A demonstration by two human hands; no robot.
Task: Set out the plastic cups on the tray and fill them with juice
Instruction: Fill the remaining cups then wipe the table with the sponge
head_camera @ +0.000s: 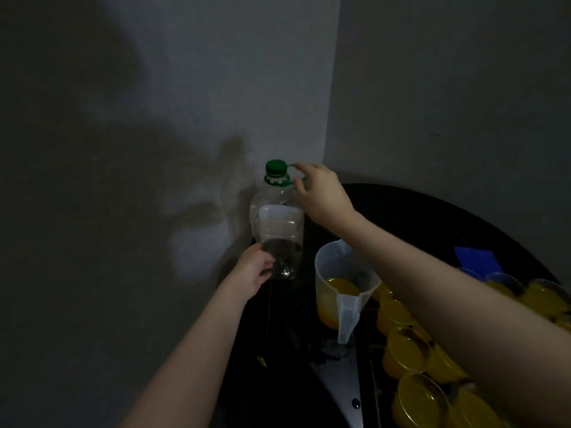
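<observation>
The clear bottle (276, 223) with a green cap (276, 167) stands upright at the dark round worktop's (417, 211) far-left edge, close to the wall corner. The left hand (255, 270) grips its base; the right hand (318, 188) pinches the green handle loop at the neck. Just right stands a jug (343, 288) holding some juice. Filled cups (411, 353) crowd the lower right, partly hidden behind the right forearm and cut off by the frame; the tray beneath is too dark to make out.

Both hands gripping clear bottle (277, 225), jug (341, 285) beside juice-filled cups (411, 353)
</observation>
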